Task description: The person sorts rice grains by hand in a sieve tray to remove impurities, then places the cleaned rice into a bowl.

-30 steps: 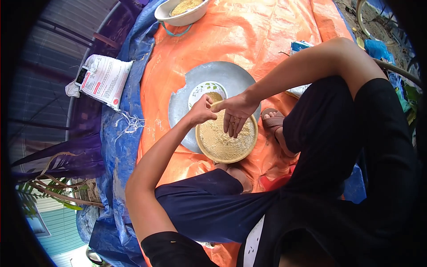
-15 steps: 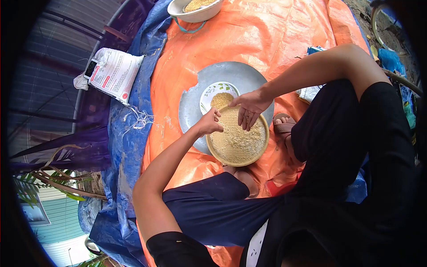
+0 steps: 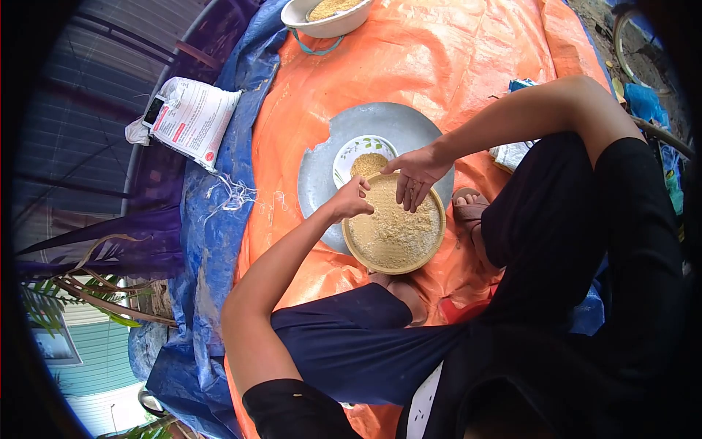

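A round tray (image 3: 395, 267) with a raised rim holds pale yellow, grain-like bits and powder, tilted over the front of a large grey metal disc (image 3: 316, 183). Above the tray's left edge is my left hand (image 3: 352, 199), its fingers curled in; whatever they may hold is too small to make out. My right hand (image 3: 418, 175) hangs over the tray's upper right part, palm showing and fingers stretched out. Just beyond the tray, a white plate with a green leaf pattern (image 3: 373, 143) carries a heap of golden grain (image 3: 370, 164).
An orange tarp (image 3: 431, 51) covers the ground, with a blue tarp (image 3: 208, 241) along its left. A basin (image 3: 333, 28) of grain stands at the far edge. A printed white sack (image 3: 196, 121) and loose white threads (image 3: 232, 192) lie left. My sandalled foot (image 3: 469, 208) is beside the tray.
The whole view has shifted slightly to the right. Both hands keep nearly the same pose over the tray.
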Tool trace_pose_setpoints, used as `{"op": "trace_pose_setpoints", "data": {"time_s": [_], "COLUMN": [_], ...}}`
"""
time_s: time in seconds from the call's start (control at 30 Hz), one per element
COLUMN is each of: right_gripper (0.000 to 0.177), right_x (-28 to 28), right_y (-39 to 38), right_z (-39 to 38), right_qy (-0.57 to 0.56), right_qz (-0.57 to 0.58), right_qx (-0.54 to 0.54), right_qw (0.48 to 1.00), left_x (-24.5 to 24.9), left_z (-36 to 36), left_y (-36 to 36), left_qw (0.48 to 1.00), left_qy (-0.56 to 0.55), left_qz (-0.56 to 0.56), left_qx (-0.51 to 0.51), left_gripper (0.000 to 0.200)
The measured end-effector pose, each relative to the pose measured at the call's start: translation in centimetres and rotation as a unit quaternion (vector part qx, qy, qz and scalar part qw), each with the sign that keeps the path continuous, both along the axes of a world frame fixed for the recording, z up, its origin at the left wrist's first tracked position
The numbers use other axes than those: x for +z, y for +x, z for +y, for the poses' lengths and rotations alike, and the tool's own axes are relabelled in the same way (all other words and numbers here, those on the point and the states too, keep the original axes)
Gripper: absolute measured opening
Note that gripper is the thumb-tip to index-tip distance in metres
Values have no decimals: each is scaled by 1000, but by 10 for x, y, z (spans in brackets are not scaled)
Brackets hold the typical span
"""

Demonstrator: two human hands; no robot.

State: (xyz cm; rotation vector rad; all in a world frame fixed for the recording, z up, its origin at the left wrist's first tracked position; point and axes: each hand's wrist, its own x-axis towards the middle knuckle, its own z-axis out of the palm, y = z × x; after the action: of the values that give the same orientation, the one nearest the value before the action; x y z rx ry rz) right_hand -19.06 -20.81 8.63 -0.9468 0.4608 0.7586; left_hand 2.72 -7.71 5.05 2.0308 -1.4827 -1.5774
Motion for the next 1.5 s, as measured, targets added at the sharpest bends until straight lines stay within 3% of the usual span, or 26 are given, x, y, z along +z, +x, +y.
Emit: {"op": "trace_pose_setpoints", "data": {"time_s": [0.27, 0.57, 0.77, 0.9, 1.1, 1.3, 1.5], "right_gripper": [94, 92, 91, 89, 98, 101, 108], "right_x": [0, 1, -1, -2, -6, 0, -1], "right_y": [1, -2, -1, -2, -8, -7, -5], "right_z": [-1, -2, -2, 0, -1, -4, -3], "right_qy": [6, 12, 1, -24, -17, -27, 4], "right_qz": [-5, 1, -4, 4, -72, -89, -78], "right_qx": [0, -9, -9, -19, -61, -93, -87], "right_qw": [1000, 1000, 1000, 1000, 995, 991, 993], "left_x": [-3, 4, -3, 36, 87, 91, 89], "left_z": [3, 14, 7, -14, -41, -44, -42], "left_y": [-1, -14, -11, -27, -58, -61, -61], "left_qw": [997, 999, 999, 986, 941, 928, 916], "left_qy": [-33, 18, -22, -92, -193, -287, -300], "left_qz": [-61, -18, -6, 65, 244, 173, 175], "left_qx": [-41, -43, 26, 119, 133, 164, 200], "left_gripper": [57, 56, 59, 51, 41, 41, 40]}}
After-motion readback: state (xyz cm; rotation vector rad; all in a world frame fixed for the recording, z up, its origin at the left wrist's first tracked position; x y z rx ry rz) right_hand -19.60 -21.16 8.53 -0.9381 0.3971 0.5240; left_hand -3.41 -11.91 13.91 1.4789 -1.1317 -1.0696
